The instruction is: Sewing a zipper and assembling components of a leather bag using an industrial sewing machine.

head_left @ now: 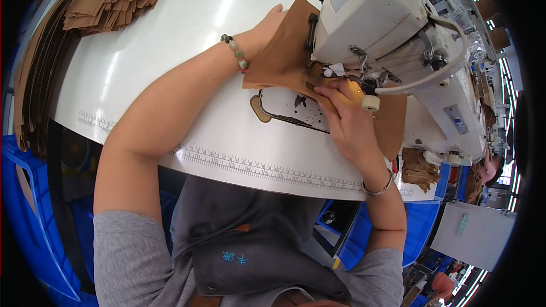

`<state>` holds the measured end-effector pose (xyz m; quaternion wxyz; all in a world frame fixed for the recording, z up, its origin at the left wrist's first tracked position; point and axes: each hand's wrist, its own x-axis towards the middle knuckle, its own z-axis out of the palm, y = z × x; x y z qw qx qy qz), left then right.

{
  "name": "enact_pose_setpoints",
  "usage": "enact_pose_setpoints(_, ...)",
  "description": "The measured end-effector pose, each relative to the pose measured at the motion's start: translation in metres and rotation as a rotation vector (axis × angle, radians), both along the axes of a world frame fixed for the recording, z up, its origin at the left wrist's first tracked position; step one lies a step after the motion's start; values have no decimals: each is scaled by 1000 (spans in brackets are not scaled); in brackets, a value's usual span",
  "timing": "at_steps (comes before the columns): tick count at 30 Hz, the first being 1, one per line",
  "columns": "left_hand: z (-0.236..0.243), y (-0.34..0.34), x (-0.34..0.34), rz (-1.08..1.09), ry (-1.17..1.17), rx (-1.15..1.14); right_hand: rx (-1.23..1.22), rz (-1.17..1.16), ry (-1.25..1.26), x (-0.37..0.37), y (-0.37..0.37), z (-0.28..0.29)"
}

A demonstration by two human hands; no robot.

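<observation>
A brown fabric piece (282, 57) lies under the needle area of a white sewing machine (372, 20), its left part raised off the table. My left hand (268, 27) reaches behind that raised part; one fingertip shows past the edge, and the cloth hides the other fingers. Close to the needle, my right hand (348, 119) has its thumb and fingers pressed together on the near edge of the fabric. The needle itself is hidden behind the machine head and my fingers. More brown cloth extends to the right beneath my right wrist.
Stacks of brown fabric pieces (116, 0) lie at the far left, and others (42, 74) hang over the table's left edge. A small brown pile (420, 169) sits right of my right wrist. Blue bins (34, 210) flank me below the white table (222, 131), which has a printed ruler edge.
</observation>
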<state>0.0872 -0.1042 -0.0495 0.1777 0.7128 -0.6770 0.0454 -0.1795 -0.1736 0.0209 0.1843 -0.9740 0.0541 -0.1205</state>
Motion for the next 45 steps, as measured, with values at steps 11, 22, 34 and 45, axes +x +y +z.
enact_pose_setpoints(11,62,84,9,530,60,-410,-288,101,-67,-7,15,-14)
enact_pose_setpoints(22,50,115,-105,12,48,-144,-399,107,-71,-24,11,10)
enact_pose_setpoints(34,34,109,-100,17,71,-224,-608,-1221,-36,-315,-408,201)
enact_pose_setpoints(45,34,106,-101,43,118,-134,-47,-1198,-718,-361,-371,71)
